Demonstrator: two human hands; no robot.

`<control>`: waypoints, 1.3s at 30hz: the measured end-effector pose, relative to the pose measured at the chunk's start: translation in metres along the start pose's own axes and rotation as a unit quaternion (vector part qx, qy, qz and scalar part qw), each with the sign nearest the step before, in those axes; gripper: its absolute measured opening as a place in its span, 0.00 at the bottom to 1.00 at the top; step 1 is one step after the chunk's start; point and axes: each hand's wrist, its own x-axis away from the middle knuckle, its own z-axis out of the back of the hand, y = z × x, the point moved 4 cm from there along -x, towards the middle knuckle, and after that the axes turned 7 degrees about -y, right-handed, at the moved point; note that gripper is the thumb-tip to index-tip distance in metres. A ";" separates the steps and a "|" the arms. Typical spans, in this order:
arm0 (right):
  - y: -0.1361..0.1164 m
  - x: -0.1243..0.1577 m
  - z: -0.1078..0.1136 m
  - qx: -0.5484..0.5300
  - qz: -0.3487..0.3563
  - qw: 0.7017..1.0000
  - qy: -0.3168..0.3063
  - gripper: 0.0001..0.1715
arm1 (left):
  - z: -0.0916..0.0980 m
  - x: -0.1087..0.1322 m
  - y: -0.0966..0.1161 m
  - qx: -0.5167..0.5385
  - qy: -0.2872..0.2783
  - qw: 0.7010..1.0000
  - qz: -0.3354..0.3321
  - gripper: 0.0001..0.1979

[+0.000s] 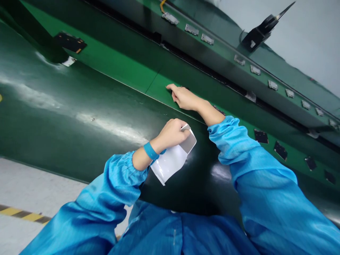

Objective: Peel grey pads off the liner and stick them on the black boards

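Note:
My left hand (174,134) is closed on a white glossy pouch (170,163) together with a flat grey rectangular piece (189,141) with rounded corners. The pouch hangs below the fingers, over the dark green bench front. A blue band (151,151) circles my left wrist. My right hand (184,97) is over the bright green strip, its index finger stretched out to the left and the other fingers partly curled. Dark bits of something show just behind its knuckles, mostly hidden. Another dark piece (219,110) lies partly hidden behind my right wrist.
Dark circuit boards (281,150) lie along the green strip (127,71) at the right, and another board (70,41) at the upper left beside a dark post (39,32). Small silvery parts (191,29) line a raised ledge. A black tool-like object (259,33) stands behind it.

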 end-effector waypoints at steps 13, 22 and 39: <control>0.008 0.033 -0.008 0.012 -0.165 0.982 0.093 0.44 | 0.000 -0.001 -0.004 0.020 -0.003 1.000 -0.010 0.11; 0.025 0.067 -0.023 -0.317 -0.133 0.894 0.288 0.29 | 0.000 -0.003 -0.007 0.033 0.033 0.999 0.007 0.10; -0.062 0.126 -0.035 -0.372 -0.091 0.874 0.299 0.17 | 0.020 -0.003 -0.013 0.165 0.144 0.976 0.012 0.15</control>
